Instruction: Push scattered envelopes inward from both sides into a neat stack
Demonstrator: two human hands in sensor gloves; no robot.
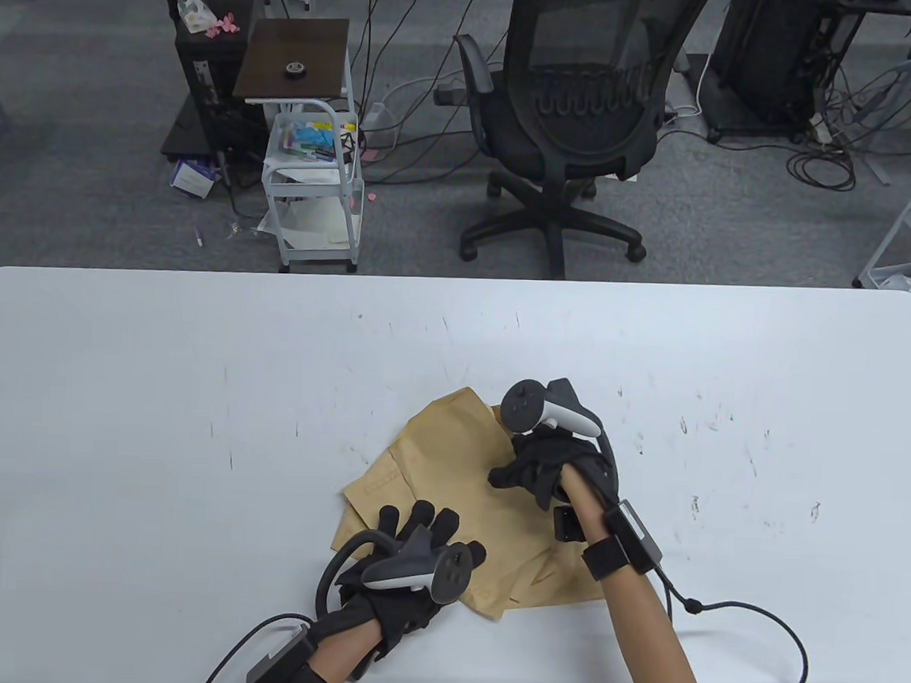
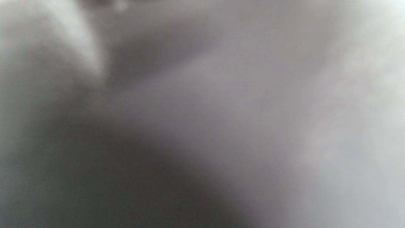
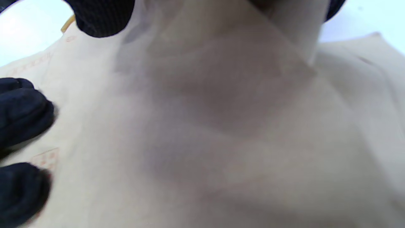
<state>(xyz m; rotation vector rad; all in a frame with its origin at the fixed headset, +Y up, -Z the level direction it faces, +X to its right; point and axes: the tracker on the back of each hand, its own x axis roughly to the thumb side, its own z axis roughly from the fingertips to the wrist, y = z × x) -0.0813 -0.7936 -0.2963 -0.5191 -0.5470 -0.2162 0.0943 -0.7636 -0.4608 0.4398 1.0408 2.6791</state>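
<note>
Several brown envelopes (image 1: 450,491) lie overlapped and askew in a loose pile on the white table (image 1: 162,391), right of centre near the front. My left hand (image 1: 419,534) rests flat, fingers spread, on the pile's lower left part. My right hand (image 1: 529,471) rests with fingers curled on the pile's upper right part. The right wrist view is filled by brown envelope paper (image 3: 221,126), with my right fingertips (image 3: 101,15) at the top and other gloved fingertips (image 3: 22,110) at the left edge. The left wrist view is a grey blur.
A black cable (image 1: 759,628) trails from my right wrist across the table's front right. Beyond the table's far edge stand a black office chair (image 1: 568,114) and a white cart (image 1: 311,187).
</note>
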